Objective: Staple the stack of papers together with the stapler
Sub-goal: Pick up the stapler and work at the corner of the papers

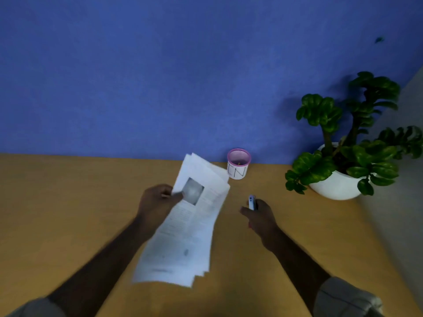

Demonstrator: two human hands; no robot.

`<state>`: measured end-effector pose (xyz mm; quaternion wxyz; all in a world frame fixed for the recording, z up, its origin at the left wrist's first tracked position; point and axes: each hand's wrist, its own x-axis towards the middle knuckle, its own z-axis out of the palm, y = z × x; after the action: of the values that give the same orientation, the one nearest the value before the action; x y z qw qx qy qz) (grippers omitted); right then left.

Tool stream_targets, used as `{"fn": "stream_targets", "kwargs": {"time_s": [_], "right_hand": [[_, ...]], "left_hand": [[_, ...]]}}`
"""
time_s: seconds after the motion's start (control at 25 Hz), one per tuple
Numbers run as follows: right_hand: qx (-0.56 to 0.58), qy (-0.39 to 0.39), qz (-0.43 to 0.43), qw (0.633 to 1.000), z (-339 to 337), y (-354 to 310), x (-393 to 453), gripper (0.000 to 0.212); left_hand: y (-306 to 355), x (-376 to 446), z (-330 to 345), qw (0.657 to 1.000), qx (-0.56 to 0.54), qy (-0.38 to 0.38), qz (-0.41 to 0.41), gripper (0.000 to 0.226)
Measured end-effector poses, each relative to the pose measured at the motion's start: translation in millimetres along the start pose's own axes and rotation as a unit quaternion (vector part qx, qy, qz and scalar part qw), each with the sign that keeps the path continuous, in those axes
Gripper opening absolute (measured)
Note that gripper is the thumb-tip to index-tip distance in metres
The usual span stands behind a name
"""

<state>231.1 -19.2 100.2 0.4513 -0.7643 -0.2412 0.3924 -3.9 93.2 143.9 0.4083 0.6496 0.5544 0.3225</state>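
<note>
My left hand (pixel 158 200) pinches the left edge of a stack of printed papers (pixel 190 223) and holds it above the wooden desk (pixel 68 213), tilted, with the sheets fanned apart at the lower corner. The top sheet shows a grey picture and text. To the right of the papers, my right hand (pixel 259 217) is closed around a small light-coloured stapler (pixel 251 202), whose front end sticks up out of the fist. The stapler and the papers are apart.
A small white cup with a pink rim (pixel 238 164) stands at the back of the desk by the blue wall (pixel 160 76). A leafy plant in a white bowl-shaped pot (pixel 338 181) fills the back right corner.
</note>
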Motion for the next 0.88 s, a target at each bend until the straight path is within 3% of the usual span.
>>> {"fn": "stream_targets", "kwargs": {"time_s": [0.16,0.28,0.4,0.48,0.68,0.8,0.88], "right_hand": [[0.023,-0.036,-0.030,0.999,-8,-41,-8,0.019],[0.034,-0.013,0.021,0.999,-15,-49,-12,0.018],[0.106,0.002,0.064,0.992,-20,-37,-13,0.025],[0.119,0.010,0.080,0.990,-23,-25,-12,0.025],[0.066,0.013,0.026,0.997,-38,18,-16,0.024],[0.017,0.041,0.042,0.998,-48,46,-20,0.009],[0.002,0.043,0.055,0.998,-52,65,-22,0.015]], "left_hand": [[53,6,-55,0.980,0.016,0.090,0.178,0.019],[78,-8,-72,0.918,0.118,0.131,0.356,0.011],[73,-25,-43,0.864,0.200,0.080,0.454,0.008],[43,-29,-6,0.859,0.250,0.012,0.447,0.015],[-64,-33,76,0.864,0.353,-0.167,0.317,0.017],[-98,-44,96,0.876,0.352,-0.231,0.237,0.015],[-108,-48,101,0.877,0.341,-0.249,0.231,0.016]]}}
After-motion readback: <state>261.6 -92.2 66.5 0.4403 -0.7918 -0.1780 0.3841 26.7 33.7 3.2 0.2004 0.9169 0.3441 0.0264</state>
